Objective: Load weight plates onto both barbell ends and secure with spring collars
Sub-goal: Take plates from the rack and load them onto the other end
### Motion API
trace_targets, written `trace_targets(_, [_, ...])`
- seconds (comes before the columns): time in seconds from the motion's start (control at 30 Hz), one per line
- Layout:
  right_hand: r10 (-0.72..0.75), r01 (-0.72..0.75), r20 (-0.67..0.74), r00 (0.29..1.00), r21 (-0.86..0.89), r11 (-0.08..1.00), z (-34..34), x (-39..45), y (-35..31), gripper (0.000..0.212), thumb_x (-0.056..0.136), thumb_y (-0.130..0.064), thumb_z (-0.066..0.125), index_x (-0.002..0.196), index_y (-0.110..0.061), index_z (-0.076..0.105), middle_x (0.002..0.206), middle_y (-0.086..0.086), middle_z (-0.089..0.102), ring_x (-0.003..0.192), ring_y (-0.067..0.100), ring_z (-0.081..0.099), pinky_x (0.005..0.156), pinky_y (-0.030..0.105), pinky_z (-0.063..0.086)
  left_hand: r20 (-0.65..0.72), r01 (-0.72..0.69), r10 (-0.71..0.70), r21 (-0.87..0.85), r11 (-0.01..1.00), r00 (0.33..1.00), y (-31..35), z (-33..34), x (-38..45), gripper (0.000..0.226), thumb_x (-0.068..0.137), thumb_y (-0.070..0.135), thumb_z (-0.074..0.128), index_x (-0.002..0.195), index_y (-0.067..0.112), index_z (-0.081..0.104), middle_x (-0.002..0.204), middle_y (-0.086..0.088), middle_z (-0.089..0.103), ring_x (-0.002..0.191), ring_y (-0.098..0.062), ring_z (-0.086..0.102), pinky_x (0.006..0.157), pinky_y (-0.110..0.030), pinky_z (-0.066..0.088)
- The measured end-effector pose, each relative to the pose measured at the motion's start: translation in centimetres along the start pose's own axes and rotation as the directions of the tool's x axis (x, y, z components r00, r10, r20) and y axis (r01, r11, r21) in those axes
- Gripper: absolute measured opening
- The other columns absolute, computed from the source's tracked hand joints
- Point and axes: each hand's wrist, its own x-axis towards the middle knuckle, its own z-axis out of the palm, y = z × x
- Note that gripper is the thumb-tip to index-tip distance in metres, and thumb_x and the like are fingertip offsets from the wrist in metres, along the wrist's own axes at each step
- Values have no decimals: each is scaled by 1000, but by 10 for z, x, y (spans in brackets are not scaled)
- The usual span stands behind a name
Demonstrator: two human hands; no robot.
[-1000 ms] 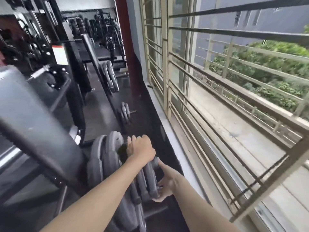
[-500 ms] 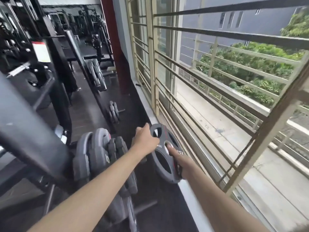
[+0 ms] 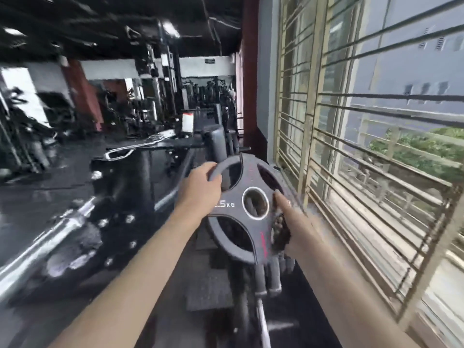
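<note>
A dark grey weight plate (image 3: 247,237) with three grip cut-outs, a steel-ringed centre hole and a "KG" marking is held up in front of me, its face toward the camera. My left hand (image 3: 200,188) grips its upper left rim through a cut-out. My right hand (image 3: 288,217) holds its right edge, thumb on the face beside the centre hole. A chrome barbell (image 3: 54,232) runs blurred from the lower left toward the middle. No spring collars are visible.
A plate rack with several grey plates (image 3: 270,277) stands just below the held plate. A barred window (image 3: 364,159) fills the right side. A bench and machine frame (image 3: 150,151) sit ahead on the left, with more gym machines behind.
Both hands have lifted the plate from beside the rack up to chest height. The view has swung up and left from the floor by the window toward the gym interior.
</note>
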Motion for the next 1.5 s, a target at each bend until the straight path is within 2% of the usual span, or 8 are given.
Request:
trace_targets(0.17, [-87,86,124,988,10,996,112,-120,51,110,33,-69,94,116,1,73,116,24,72,106,43,71,99,65,50,-148,-13,30,117,993,988,-37,-139,-91,41,96,33,41,133,33,59,129,5,63,110,-34,66,98,-50,52])
trace_targets(0.3, [-72,71,176,982,13,997,174,-206,96,93,27,-66,95,96,-8,74,80,10,72,70,30,70,75,44,58,-203,61,-33,136,989,979,-75,-231,-155,39,96,25,39,128,29,61,126,-7,68,111,-34,64,98,-47,51])
trace_targets(0.43, [-32,33,241,970,0,999,218,-270,134,46,73,-45,88,90,-5,72,60,3,65,55,21,64,64,35,55,-266,191,-178,21,981,947,-110,-296,-218,33,100,14,40,124,21,61,120,-8,68,110,-33,64,92,-40,51])
trace_targets(0.6, [76,-47,298,952,-105,993,255,-318,184,58,64,-51,91,83,0,71,67,20,60,58,24,50,63,34,51,-321,305,-343,-163,938,883,-151,-348,-284,26,105,31,41,114,18,61,111,-6,65,99,-24,59,76,-33,42])
trace_targets(0.87, [-15,70,256,967,-206,976,280,-364,225,49,78,-44,84,67,-16,45,50,2,40,40,16,34,38,20,27,-312,387,-552,-458,800,773,-195,-371,-327,43,101,56,46,107,15,57,84,5,57,80,-17,55,86,-34,41])
trace_targets(1.1, [-119,162,181,976,-243,956,286,-385,254,60,65,-63,82,94,-16,58,84,2,64,70,17,56,66,32,43,-197,506,-676,-525,685,710,-229,-382,-318,68,66,86,53,78,18,56,70,-1,51,74,-23,49,80,-39,42])
trace_targets(1.33, [-299,346,206,932,-253,903,280,-410,264,40,78,-47,82,95,-19,60,83,-8,70,73,7,61,72,26,46,66,531,-735,-735,421,674,-239,-377,-313,116,45,92,70,140,26,58,141,-5,58,127,-34,58,109,-62,38])
trace_targets(1.5, [-361,401,190,913,-250,881,279,-408,273,36,81,-42,81,99,-22,58,79,-13,71,68,-4,62,71,24,48,24,434,-648,-761,483,761,-237,-372,-309,75,63,77,77,115,23,74,107,-8,78,98,-32,74,95,-54,55])
